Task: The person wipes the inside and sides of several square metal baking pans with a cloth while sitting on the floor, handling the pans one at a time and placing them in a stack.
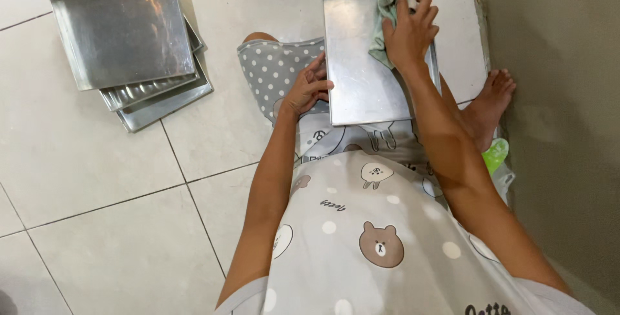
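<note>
Our left hand [309, 89] grips the metal baking tray's [358, 69] left edge, steadying it on our lap, while our right hand [408, 31] presses a green cloth [387, 6] flat against it.

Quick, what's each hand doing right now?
Left hand: closed on the edge of the metal tray.
Right hand: pressing a green cloth onto the tray.
</note>
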